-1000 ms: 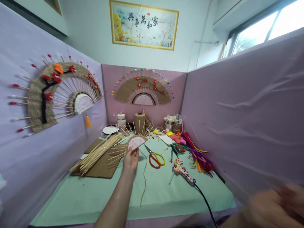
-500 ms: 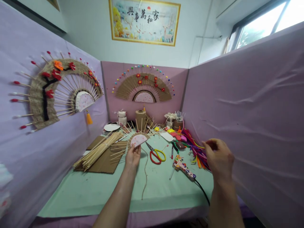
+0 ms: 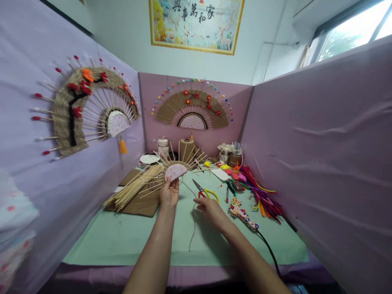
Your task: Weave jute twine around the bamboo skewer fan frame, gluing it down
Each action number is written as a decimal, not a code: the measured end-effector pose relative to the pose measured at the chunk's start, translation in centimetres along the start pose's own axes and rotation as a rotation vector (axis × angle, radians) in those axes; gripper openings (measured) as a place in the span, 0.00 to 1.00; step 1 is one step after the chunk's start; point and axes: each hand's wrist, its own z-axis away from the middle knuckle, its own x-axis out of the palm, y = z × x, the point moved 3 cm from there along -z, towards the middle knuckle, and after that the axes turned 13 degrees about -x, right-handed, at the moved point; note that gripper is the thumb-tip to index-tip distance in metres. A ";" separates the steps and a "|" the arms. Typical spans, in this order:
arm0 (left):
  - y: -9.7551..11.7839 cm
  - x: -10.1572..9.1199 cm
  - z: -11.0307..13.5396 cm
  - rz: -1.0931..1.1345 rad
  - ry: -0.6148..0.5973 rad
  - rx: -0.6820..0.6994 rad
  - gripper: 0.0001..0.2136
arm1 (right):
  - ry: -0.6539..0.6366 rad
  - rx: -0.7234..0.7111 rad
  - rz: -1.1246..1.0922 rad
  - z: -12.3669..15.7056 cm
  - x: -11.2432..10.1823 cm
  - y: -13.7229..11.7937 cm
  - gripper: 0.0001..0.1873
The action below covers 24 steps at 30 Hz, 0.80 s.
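Note:
My left hand (image 3: 169,193) grips the lower edge of a small half-made fan (image 3: 175,170), a pink semicircle with bamboo sticks radiating from it, held upright above the green table (image 3: 122,241). A length of jute string (image 3: 192,228) trails from the fan down across the table. My right hand (image 3: 211,210) hovers low over the table beside that string, fingers stretched toward it, just in front of the red and yellow scissors (image 3: 206,191). It holds nothing that I can see.
A bundle of bamboo sticks (image 3: 133,191) lies on cardboard (image 3: 143,206) at left. A patterned glue gun (image 3: 243,215) with a black cord lies at right, coloured pipe cleaners (image 3: 260,196) beyond it. Jute spool (image 3: 185,149) and jars stand at the back. Finished fans (image 3: 88,106) hang on the partitions.
My right hand came in from the right side and dropped down to the table by the string. The left hand keeps holding the fan; the view shifted slightly.

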 end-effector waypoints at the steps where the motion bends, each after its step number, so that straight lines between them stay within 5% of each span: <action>1: 0.0 0.0 0.0 -0.003 -0.005 -0.004 0.08 | -0.073 0.011 0.048 -0.1 0.8 -0.2 0.26; 4: -0.1 0.0 0.0 -0.002 -0.002 -0.017 0.08 | -0.308 0.092 0.181 -0.4 2.6 -0.5 0.51; 8: 0.0 -0.1 -0.1 -0.003 0.017 -0.027 0.08 | -0.490 0.215 0.284 -1.3 3.6 0.4 0.48; 18: -0.4 -0.1 0.0 -0.039 0.009 -0.067 0.07 | -0.409 0.366 0.356 -6.7 2.8 6.9 0.46; 24: -0.8 0.0 0.1 -0.065 0.013 -0.100 0.07 | -0.328 0.435 0.381 -10.4 0.3 11.6 0.40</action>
